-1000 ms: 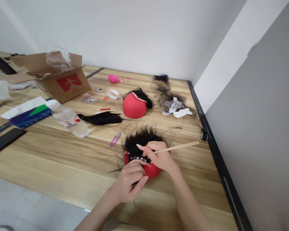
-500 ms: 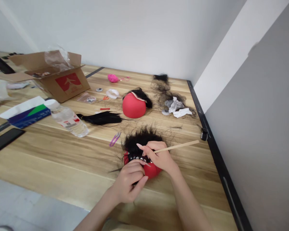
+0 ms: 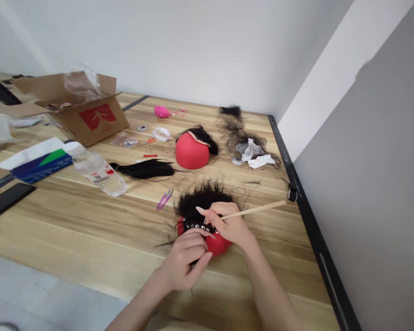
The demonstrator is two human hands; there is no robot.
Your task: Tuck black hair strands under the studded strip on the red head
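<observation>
Near the table's front, a red rounded head form [image 3: 218, 244] carries a patch of black hair [image 3: 198, 200] with a row of silver pinheads [image 3: 197, 226] along its edge. My right hand [image 3: 227, 221] is closed around a thin wooden stick [image 3: 258, 209] like a pen; its working tip is hidden at the edge of the hair. Pressed against the form, my left hand [image 3: 188, 257] has its fingers curled and thumb drawn in. Dark hair shows in the gap by that thumb and sticks out to its left. Purple thread snips [image 3: 164, 200] lie left of the form.
Behind stands another red form [image 3: 192, 151] with hair. A black hair bundle [image 3: 145, 169], a water bottle [image 3: 96, 170], a tissue pack [image 3: 41, 163] and an open carton [image 3: 93, 124] are leftward. Loose hair and crumpled tissue [image 3: 251, 149] lie back right, near the table's black edge [image 3: 310, 239].
</observation>
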